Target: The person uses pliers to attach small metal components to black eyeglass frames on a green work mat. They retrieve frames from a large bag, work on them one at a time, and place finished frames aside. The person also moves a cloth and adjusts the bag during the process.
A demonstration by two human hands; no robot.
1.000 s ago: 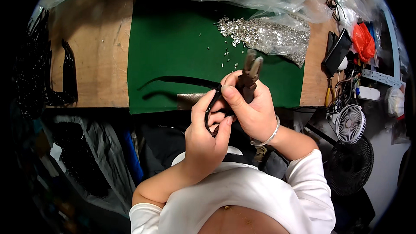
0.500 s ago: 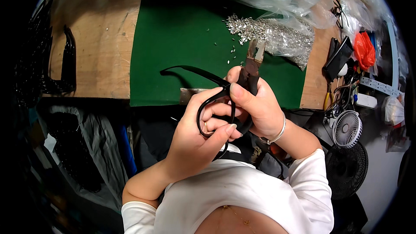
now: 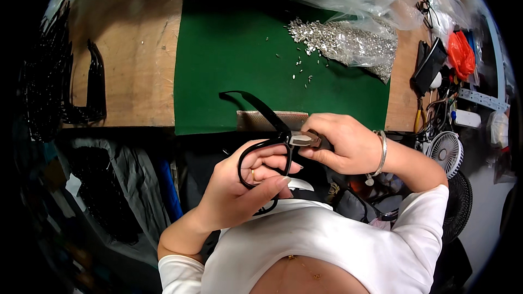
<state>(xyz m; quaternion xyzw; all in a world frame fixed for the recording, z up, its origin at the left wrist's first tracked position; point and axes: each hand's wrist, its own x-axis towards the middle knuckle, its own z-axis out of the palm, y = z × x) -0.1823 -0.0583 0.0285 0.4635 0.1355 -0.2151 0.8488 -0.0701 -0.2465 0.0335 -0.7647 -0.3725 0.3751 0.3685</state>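
Note:
My left hand (image 3: 231, 190) is closed around the rim of a black glasses frame (image 3: 240, 164), held over my lap at the table's front edge. One temple of the frame sticks out over the green mat (image 3: 218, 65). My right hand (image 3: 343, 144) grips a pair of pliers (image 3: 305, 139) by the handles, which my fingers mostly cover. The metal jaws point left and touch the frame at its hinge corner. Whether something is pinched between the jaws cannot be made out.
Small silvery metal parts (image 3: 313, 38) spill from a clear plastic bag (image 3: 365, 49) on the mat. Stacked black frames (image 3: 90, 95) stand at the left. On the right are a black phone (image 3: 429, 68), a red plastic bag (image 3: 461, 54), a small white fan (image 3: 445, 153) and a larger black fan (image 3: 457, 207).
My right hand has turned the pliers from pointing away over the mat to pointing left, with the jaws now at the hinge corner. Its thumb has left the frame. My left hand keeps its hold.

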